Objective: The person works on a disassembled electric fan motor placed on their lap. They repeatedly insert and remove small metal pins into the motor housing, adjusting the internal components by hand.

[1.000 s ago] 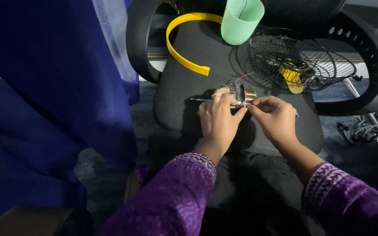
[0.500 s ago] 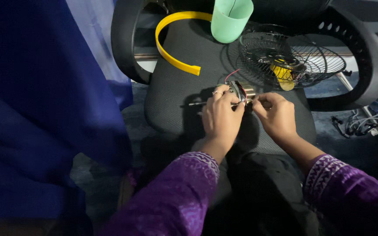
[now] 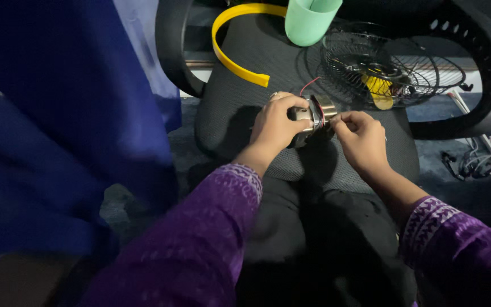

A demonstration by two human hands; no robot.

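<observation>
My left hand (image 3: pixel 278 124) is closed around a small silver motor (image 3: pixel 309 115) with red wires, held just above the black seat of an office chair (image 3: pixel 240 108). My right hand (image 3: pixel 360 135) pinches the motor's right end with its fingertips. Both arms wear purple patterned sleeves. The motor's underside is hidden by my fingers.
On the chair seat lie a black wire fan guard (image 3: pixel 390 65) with a yellow part (image 3: pixel 379 91) under it, a curved yellow strip (image 3: pixel 231 54) and a mint green cup (image 3: pixel 310 21). Blue cloth (image 3: pixel 58 125) hangs at the left. Cables (image 3: pixel 475 162) lie on the floor at right.
The view has shifted slightly; my hands stay together on the motor, and my left hand's fingers have wrapped further over it.
</observation>
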